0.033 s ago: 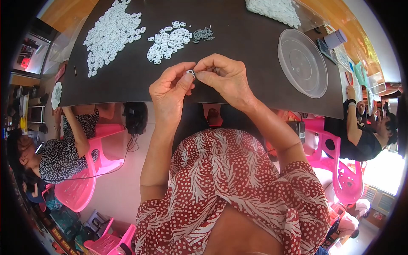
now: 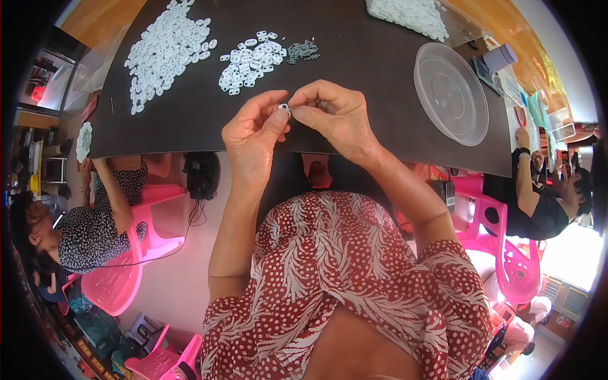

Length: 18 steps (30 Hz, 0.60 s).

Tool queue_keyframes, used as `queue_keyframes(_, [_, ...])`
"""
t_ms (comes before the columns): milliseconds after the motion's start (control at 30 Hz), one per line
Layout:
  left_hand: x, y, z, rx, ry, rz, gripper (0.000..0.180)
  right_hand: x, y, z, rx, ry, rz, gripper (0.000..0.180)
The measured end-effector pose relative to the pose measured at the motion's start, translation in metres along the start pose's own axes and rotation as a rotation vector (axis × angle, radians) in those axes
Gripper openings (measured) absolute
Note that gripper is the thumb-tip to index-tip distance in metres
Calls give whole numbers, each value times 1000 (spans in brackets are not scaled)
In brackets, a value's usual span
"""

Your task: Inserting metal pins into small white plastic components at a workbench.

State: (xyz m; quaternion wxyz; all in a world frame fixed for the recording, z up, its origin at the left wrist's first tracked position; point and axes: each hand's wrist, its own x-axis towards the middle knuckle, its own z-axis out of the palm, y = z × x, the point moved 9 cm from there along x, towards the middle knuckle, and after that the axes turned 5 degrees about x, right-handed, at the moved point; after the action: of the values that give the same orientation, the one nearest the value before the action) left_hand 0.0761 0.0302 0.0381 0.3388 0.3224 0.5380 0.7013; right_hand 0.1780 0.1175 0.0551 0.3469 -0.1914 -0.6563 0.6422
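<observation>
Over the near edge of the dark table, my left hand (image 2: 254, 130) pinches a small white plastic piece with dark holes (image 2: 284, 109) between thumb and fingers. My right hand (image 2: 335, 117) is closed in a pinch against the right side of that piece; whatever its fingertips hold is too small to make out. Beyond my hands lies a small heap of similar white pieces with holes (image 2: 247, 66). Just right of it is a little pile of short dark grey pins (image 2: 303, 52). A larger heap of white oval pieces (image 2: 161, 57) spreads at the far left.
A round clear plastic lid (image 2: 451, 95) rests on the right of the table (image 2: 373, 57). At the far right stands a clear tub of white pieces (image 2: 411, 19), near a greyish cup (image 2: 500, 58). People sit on pink chairs (image 2: 117, 278) at both sides.
My left index finger has shifted very slightly. Both hands stay at the same white piece, and the heaps look unchanged.
</observation>
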Motion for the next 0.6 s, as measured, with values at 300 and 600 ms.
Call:
queue_keyframes(300, [-4, 3, -5, -30, 49, 9, 25, -4, 2, -2, 3, 26, 38, 12])
queue_keyframes(600, [-7, 6, -5, -16, -6, 53, 29, -5, 0, 3, -65, -22, 66, 12])
